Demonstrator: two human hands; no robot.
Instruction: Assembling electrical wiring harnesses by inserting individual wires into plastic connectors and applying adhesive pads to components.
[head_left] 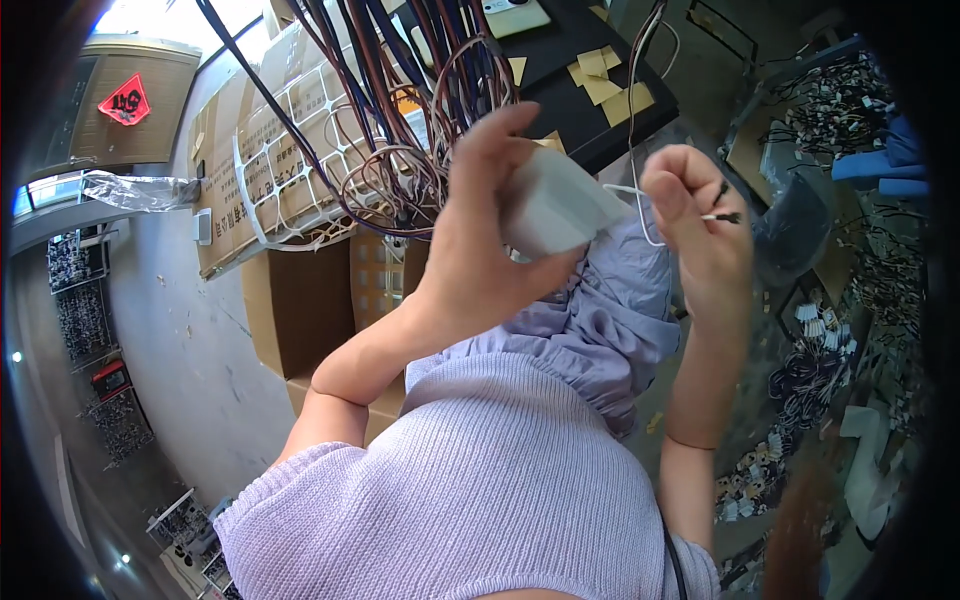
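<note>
My left hand [468,245] is curled around a pale white block-shaped piece [572,205], smeared by motion, so its exact kind is unclear. To its right, my raised right hand [705,225] pinches a thin white cable [648,222] between thumb and fingers. Small dark ends [732,217] of the cable stick out past the fingers. A loop of the same cable bends toward the white piece; whether they touch I cannot tell. Beyond my left hand hangs a dense bundle of brown, dark and white wires [400,170].
A black tabletop [560,110] with yellowish paper pieces [598,85] lies ahead. Left of the wires, a white plastic grid [290,150] leans against a cardboard box [225,170]. An open carton [300,310] stands below. Heaps of cables [835,110] fill the right side.
</note>
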